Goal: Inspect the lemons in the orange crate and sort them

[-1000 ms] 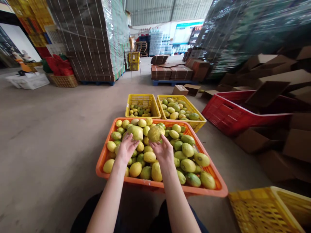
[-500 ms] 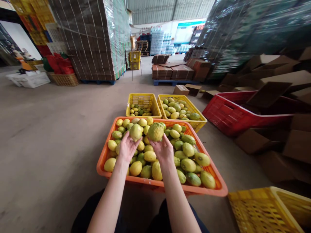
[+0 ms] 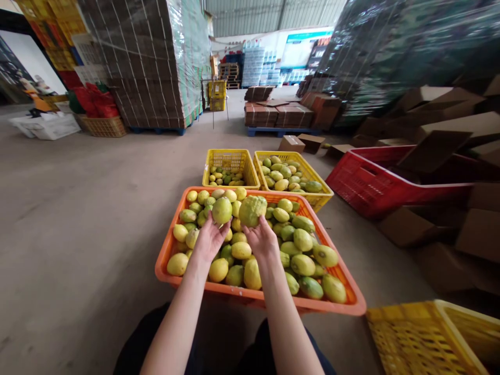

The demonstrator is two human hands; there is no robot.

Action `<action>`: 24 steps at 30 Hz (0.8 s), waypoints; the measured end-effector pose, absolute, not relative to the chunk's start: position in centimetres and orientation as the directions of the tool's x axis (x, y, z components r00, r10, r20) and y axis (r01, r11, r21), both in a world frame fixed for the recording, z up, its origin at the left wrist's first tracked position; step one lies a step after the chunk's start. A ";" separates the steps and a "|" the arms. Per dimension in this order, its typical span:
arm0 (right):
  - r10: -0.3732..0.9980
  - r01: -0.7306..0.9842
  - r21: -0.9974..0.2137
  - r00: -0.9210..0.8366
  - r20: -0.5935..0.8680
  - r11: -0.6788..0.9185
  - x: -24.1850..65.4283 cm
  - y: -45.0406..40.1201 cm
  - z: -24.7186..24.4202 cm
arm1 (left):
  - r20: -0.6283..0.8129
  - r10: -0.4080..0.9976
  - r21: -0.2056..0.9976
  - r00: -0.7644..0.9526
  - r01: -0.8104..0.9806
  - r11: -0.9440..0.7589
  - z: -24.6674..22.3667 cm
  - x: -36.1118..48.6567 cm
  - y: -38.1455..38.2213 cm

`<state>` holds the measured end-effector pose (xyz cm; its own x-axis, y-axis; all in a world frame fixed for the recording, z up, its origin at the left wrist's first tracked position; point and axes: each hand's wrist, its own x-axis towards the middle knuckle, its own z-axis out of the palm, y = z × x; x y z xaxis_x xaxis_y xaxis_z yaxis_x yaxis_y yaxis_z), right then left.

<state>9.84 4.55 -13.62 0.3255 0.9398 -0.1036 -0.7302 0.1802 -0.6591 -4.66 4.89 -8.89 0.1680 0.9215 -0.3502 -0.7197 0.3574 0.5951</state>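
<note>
My left hand [image 3: 213,237] holds up a round, smooth yellow-green lemon [image 3: 222,210] on its fingertips. In my right hand [image 3: 261,235] is a larger, bumpy and ridged green-yellow lemon [image 3: 252,210], gripped from below with the fingers partly hidden behind it. The two lemons are side by side with a small gap, above the far half of an orange crate [image 3: 258,296]. Many loose lemons [image 3: 302,265], yellow to green, fill that crate under both hands.
Behind the orange crate stand two yellow crates, the left one [image 3: 250,165] part filled and the right one [image 3: 326,194] fuller. A red crate [image 3: 363,182] and loose cardboard boxes [image 3: 422,224] lie to the right. Another yellow crate [image 3: 406,328] is near right. Wrapped pallet stacks [image 3: 144,67] rise behind.
The lemon in my left hand has turned, showing a greener, rounder side, and moved slightly right. My right hand's lemon has tilted a little and shifted slightly right.
</note>
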 end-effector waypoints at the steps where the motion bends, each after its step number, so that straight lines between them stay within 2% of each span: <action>1: 0.942 -0.729 -0.661 0.321 -0.100 0.178 9.8 4.5 -13.5 | -0.354 0.919 0.585 0.174 -0.725 0.363 -8.9 -4.6 4.9; 9: 0.950 -0.783 -0.596 0.296 -0.100 0.181 9.5 4.2 -12.7 | -0.387 0.915 0.598 0.118 -0.723 0.346 -8.9 -5.0 5.4; 14: 0.957 -0.753 -0.644 0.267 -0.114 0.134 9.5 4.3 -12.6 | -0.367 0.924 0.612 0.110 -0.719 0.329 -9.4 -5.1 5.7; 18: 0.953 -0.764 -0.636 0.262 -0.154 0.108 9.6 4.4 -12.6 | -0.399 0.909 0.587 0.116 -0.729 0.351 -9.6 -5.1 5.6; 24: 0.958 -0.732 -0.680 0.230 -0.170 0.055 10.2 4.1 -12.7 | -0.332 0.928 0.682 0.172 -0.636 0.362 -9.4 -5.0 5.4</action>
